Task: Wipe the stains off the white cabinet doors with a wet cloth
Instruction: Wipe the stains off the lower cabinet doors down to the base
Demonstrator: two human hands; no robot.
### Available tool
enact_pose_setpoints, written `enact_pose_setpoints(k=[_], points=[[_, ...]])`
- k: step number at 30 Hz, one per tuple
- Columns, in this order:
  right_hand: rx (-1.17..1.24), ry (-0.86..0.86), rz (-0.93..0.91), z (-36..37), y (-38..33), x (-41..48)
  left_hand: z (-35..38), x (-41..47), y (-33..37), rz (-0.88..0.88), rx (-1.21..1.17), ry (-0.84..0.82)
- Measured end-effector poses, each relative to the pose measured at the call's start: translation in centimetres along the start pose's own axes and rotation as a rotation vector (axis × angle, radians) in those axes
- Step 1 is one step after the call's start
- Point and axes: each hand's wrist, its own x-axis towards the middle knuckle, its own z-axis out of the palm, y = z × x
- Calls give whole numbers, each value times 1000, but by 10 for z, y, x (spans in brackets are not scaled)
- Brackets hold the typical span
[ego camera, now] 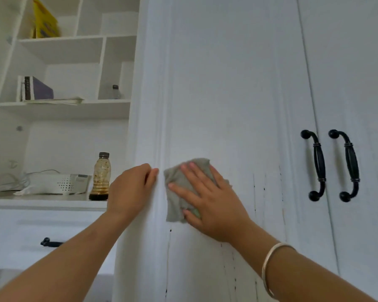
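The right hand lies flat with the fingers spread and presses the grey cloth against the white cabinet door, close to the door's left edge, beside the raised moulding. The left hand holds nothing; its fingers, nearly straight, rest on the left edge of the door. The dark stains that remain are thin streaks and dots running up and down. They lie to the right of the cloth and below it, toward the door's bottom edge. The right hand is clearly nearer to them, so I think the next wipe should go rightward and downward, along these vertical lines.
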Motion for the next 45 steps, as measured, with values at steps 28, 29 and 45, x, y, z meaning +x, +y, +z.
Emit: enact_pose_setpoints(k=[28,29,45], points=[[-16,39,661,-10,6,-55,-1,-52,-3,16,13,-178],[-12,53,630,-7,-8,-46,-1,-53,-4,19,17,-175],[-33,46,234,-2,-6,-37,9,-87,-19,65,87,-150]])
